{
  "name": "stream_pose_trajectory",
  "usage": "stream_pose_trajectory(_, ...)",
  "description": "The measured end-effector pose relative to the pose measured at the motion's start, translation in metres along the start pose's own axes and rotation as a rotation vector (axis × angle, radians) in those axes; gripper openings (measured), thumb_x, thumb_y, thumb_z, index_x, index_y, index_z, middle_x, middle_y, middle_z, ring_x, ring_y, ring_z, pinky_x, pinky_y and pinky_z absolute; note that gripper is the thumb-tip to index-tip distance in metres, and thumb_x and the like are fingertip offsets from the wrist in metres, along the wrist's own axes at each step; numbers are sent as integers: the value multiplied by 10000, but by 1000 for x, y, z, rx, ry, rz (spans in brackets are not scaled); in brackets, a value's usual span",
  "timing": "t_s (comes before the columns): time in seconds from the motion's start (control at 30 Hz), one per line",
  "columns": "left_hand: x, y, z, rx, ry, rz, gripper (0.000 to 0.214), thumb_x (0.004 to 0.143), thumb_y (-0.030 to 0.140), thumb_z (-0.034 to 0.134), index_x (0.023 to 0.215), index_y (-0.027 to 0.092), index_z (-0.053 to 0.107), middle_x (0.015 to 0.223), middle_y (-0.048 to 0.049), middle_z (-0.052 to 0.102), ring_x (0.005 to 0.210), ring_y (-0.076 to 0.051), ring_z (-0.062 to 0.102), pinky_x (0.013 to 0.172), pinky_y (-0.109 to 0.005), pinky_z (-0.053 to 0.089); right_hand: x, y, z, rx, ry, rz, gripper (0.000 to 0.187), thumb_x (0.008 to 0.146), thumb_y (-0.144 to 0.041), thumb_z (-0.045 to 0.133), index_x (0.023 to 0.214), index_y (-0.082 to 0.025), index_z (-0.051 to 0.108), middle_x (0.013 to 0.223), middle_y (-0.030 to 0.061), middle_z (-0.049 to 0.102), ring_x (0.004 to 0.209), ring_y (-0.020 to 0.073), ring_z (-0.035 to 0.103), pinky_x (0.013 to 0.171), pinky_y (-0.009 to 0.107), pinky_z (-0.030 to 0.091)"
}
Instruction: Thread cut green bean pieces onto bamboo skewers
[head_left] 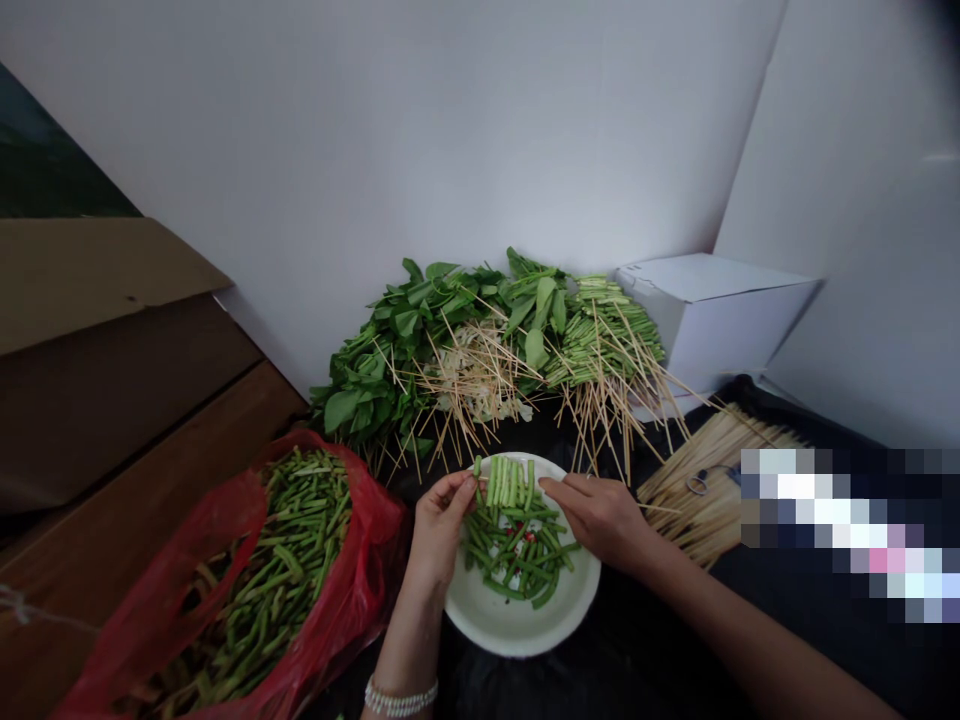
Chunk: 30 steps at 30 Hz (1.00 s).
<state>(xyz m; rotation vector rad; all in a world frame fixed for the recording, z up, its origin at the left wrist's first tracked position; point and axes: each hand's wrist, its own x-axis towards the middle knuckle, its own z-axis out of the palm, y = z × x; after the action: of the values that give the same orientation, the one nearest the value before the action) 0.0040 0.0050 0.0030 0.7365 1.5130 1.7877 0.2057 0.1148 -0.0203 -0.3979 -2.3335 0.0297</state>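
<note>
1. The left hand (439, 525) pinches the left end of a bean row (508, 482) between thumb and forefinger, over the far rim of the plate (517, 625).
2. The right hand (604, 515) lies palm down with its fingers drawn together at the row's right end. Whether they grip the row or only touch it cannot be told.
3. Done well, this likely means pressing the pieces level and side by side, with a hand steadying each end so none twists loose. Working over the plate should catch any piece that drops.
4. The row is several short, pale-green cut pieces, upright, parallel and tight together. Any stick through them is too thin to make out.
5. Darker loose beans (525, 565) lie heaped on the plate just below.
6. A red bag (360, 560) of beans sits beside the left hand, and bare sticks (701, 500) lie near the right.
</note>
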Motion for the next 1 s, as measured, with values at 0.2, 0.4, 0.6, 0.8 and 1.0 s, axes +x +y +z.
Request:
stream_pose_trajectory(0.2, 1, -4, -2, -32, 0, -4, 222, 664, 316, 791, 813, 163, 733, 785, -28, 723, 732, -119, 632, 731, -228, 481, -2, 2, 2, 0, 0, 5, 306, 885, -113, 431, 1111, -172, 629, 737, 19, 625, 647, 122, 574, 612, 228, 418)
stream_pose_trajectory(0.4, 3, -7, -5, -25, 14, -9, 231, 640, 309, 806, 795, 150, 742, 754, -30, 714, 700, -118, 618, 710, -234, 476, -2, 3, 2, 12, -13, -5, 305, 885, -107, 424, 1104, -167, 627, 728, 18, 618, 650, 128, 575, 615, 236, 421)
stream_pose_trajectory(0.6, 4, -7, -6, -13, 10, -49, 237, 621, 314, 817, 777, 148, 751, 751, -34, 723, 678, -109, 609, 691, -224, 470, 1, 1, -1, 26, -13, -20, 284, 901, -118, 417, 1083, -162, 630, 735, 20, 628, 653, 127, 581, 622, 235, 430)
stream_pose_trajectory(0.8, 5, -6, -5, 12, -16, -69, 244, 617, 313, 821, 774, 139, 755, 757, -49, 727, 677, -116, 611, 693, -234, 473, 1, 0, -2, 21, -15, -15, 272, 923, -143, 404, 1067, -165, 635, 727, 19, 631, 639, 127, 580, 606, 234, 427)
stream_pose_trajectory(1.0, 3, -3, -3, -35, -72, -144, 229, 598, 299, 832, 751, 147, 753, 729, -34, 721, 664, -106, 607, 674, -214, 465, 1, 1, -1, 38, -28, -8, 268, 924, -147, 398, 1026, -168, 645, 697, 13, 612, 632, 125, 572, 610, 228, 423)
